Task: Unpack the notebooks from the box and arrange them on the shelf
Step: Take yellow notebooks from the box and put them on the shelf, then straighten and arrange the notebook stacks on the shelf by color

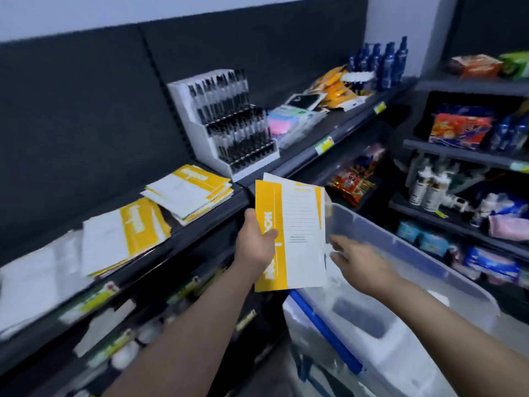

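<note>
My left hand (256, 242) grips a small stack of yellow-and-white notebooks (297, 233) by its left edge, held up in front of the dark shelf (200, 224). My right hand (353, 259) hovers just right of the stack over the clear plastic box (415, 253), fingers apart, near the stack's lower right corner. Two piles of the same notebooks lie on the shelf: one pile (190, 193) nearer the pens, another (128, 233) further left. The box's inside is blurred.
A white display of black pens (229, 121) stands on the shelf right of the piles, then pastel packets (292, 121), yellow packets (335, 87) and blue bottles (380, 61). White sheets (34, 279) lie far left. Stocked shelves (469, 156) stand to the right.
</note>
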A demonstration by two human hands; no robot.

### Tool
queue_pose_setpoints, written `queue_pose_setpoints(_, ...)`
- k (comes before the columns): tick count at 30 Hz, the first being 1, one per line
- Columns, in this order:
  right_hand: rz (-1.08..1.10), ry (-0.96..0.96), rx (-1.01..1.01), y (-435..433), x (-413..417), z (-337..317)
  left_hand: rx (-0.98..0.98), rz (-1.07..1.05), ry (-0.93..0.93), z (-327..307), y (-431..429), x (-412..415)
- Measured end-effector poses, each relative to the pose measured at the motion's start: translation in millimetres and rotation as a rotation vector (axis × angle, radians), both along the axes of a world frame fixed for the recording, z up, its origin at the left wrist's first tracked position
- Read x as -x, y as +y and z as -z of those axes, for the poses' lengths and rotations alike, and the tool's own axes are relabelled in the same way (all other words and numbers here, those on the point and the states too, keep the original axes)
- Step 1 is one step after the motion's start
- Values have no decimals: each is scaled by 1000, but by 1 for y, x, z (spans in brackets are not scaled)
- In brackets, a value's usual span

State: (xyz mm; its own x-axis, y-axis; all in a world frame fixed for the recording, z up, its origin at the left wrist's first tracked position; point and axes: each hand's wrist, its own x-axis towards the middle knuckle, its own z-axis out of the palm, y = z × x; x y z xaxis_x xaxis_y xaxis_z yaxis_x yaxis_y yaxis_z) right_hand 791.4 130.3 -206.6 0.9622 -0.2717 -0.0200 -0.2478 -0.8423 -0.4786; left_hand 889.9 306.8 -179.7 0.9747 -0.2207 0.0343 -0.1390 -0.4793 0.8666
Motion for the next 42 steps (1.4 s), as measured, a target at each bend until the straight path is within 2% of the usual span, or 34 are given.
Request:
queue_pose_setpoints(6, -301, -111, -94, 75, -26, -28, 12, -206, -119, -36, 89, 28)
queue_pose_setpoints(10, -371, -206, 34, 120, -47, -43, -35, -411, -138, -56, 156, 20)
queue_pose_setpoints(15, -423, -260, 253, 165, -80, -58, 94, -627, -127, -83, 231, -7)
queue_pose_setpoints(20, -427, -284, 289, 205, -115, -68, 122, -679, -78, -91, 279, -49)
queue_pose_setpoints(27, -389, -293, 313, 239, -150, -75, 149, -690, 30, -72, 295, -118)
queue_pose_setpoints(32, -346, -272, 299, 244, -156, -76, -107, -654, 49, -56, 292, -135)
queue_pose_setpoints(36, -337, -248, 336, 241, -159, -73, -435, -605, 34, -46, 289, -138)
queue_pose_setpoints(38, -344, -237, 373, 238, -161, -73, -521, -607, 37, -43, 288, -139)
queue_pose_setpoints(42, -401, -236, 455, 238, -168, -74, -701, -649, -96, -39, 288, -138)
